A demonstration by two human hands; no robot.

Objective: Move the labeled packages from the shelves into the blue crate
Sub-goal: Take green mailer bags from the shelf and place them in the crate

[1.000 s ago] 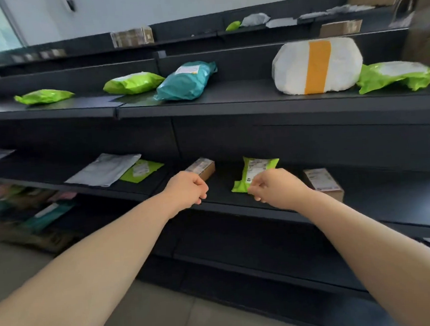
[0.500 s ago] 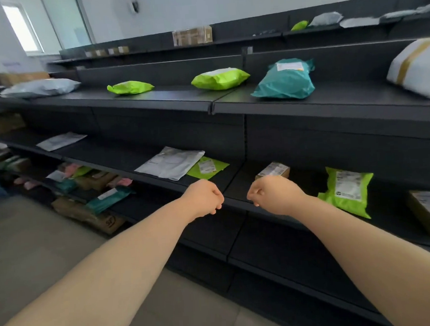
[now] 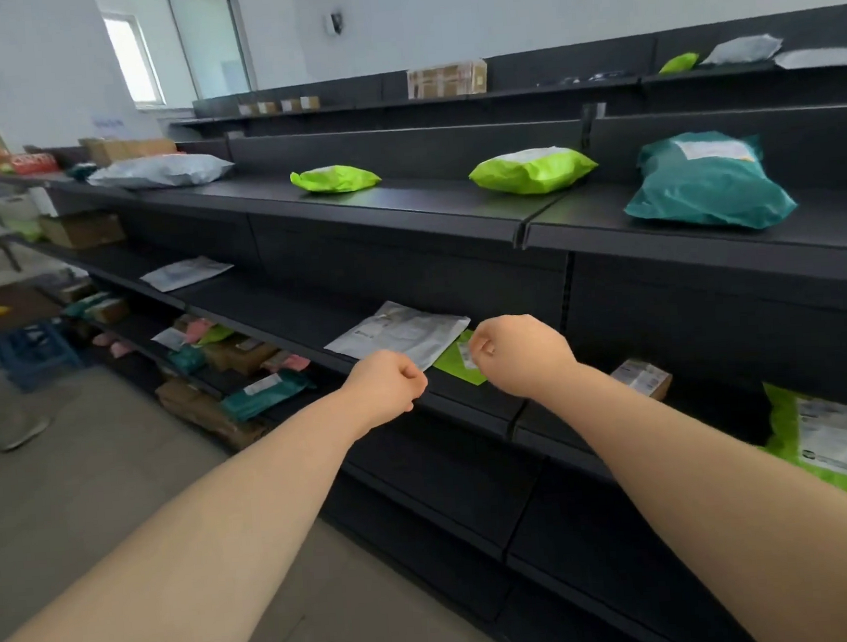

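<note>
Both arms stretch toward dark shelves. My left hand (image 3: 388,381) is a closed fist holding nothing, in front of the middle shelf's edge. My right hand (image 3: 519,351) is also a closed, empty fist, just over a flat lime-green envelope (image 3: 457,366). A white flat mailer (image 3: 397,332) lies beside that envelope. A small labeled cardboard box (image 3: 641,378) and a green labeled bag (image 3: 825,435) sit further right. On the upper shelf lie two lime bags (image 3: 531,170) (image 3: 334,178) and a teal bag (image 3: 707,183). A blue crate (image 3: 32,348) stands on the floor far left.
A grey bag (image 3: 160,171) and boxes lie at the upper shelf's left end. The lower shelf holds teal, pink and cardboard parcels (image 3: 244,363). A person's foot (image 3: 23,431) stands near the crate. Bare floor (image 3: 122,482) runs along the shelves.
The view has swung left along the shelves. The green labeled bag and the box slid to the right; both fists stayed closed and now sit by the white mailer.
</note>
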